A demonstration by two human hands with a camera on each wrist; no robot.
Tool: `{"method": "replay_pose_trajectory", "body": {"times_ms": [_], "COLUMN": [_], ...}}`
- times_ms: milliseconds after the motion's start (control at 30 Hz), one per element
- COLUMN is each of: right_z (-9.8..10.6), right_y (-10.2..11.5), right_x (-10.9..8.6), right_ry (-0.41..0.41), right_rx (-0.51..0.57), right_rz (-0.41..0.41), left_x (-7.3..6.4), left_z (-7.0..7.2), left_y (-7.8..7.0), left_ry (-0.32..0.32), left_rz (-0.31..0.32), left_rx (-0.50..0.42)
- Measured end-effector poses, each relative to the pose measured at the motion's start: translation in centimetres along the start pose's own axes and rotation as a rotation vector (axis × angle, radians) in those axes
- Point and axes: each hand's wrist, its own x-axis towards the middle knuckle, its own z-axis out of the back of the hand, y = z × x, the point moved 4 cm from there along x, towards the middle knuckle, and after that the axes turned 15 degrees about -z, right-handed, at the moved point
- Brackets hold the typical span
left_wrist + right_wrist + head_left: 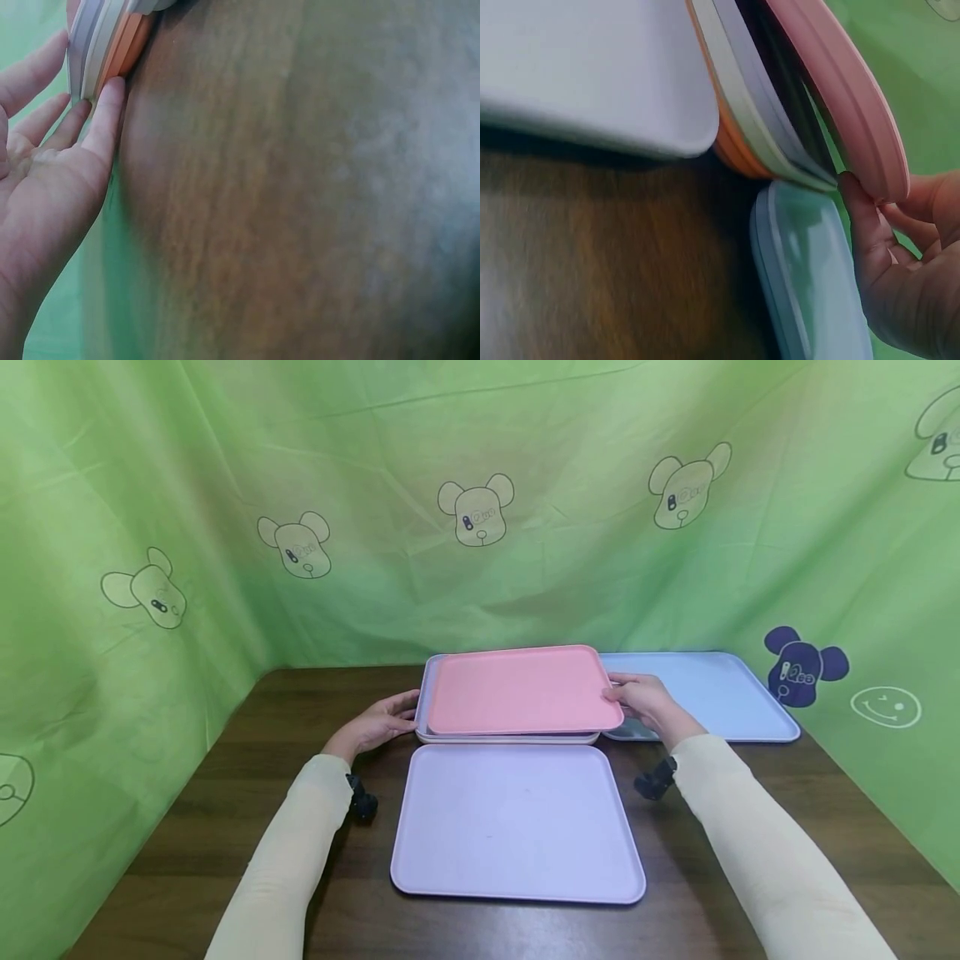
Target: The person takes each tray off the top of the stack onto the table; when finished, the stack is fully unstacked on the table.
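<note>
My right hand pinches the right edge of a pink tray. That tray's right side is raised, and the right wrist view shows a gap beneath it. Below it lie a lavender tray, a cream tray and an orange tray, stacked. My left hand is at the stack's left side. In the left wrist view its fairly straight fingers touch the tray rims, with the orange edge lowest.
A single pale lavender tray lies flat in front of the stack. Light blue trays lie to the right, partly behind my right hand. Under everything is a dark wooden table, with a green printed curtain behind.
</note>
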Motion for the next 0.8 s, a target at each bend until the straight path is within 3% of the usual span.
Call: {"method": "replay_pose_trajectory", "body": {"times_ms": [367, 800], "right_z": [3.0, 8.6], "right_y": [-1.0, -2.7], "right_x": [-1.7, -4.9], "right_ry": [0.052, 0.189], "right_rx": [0.060, 0.203], "right_rz": [-0.007, -0.071], "left_x": [0.1, 0.0], "left_z": [0.1, 0.1], "left_y": [0.2, 0.0], "left_ry": [0.004, 0.009], "left_rz": [-0.006, -0.008], "left_rx": [0.022, 0.015]}}
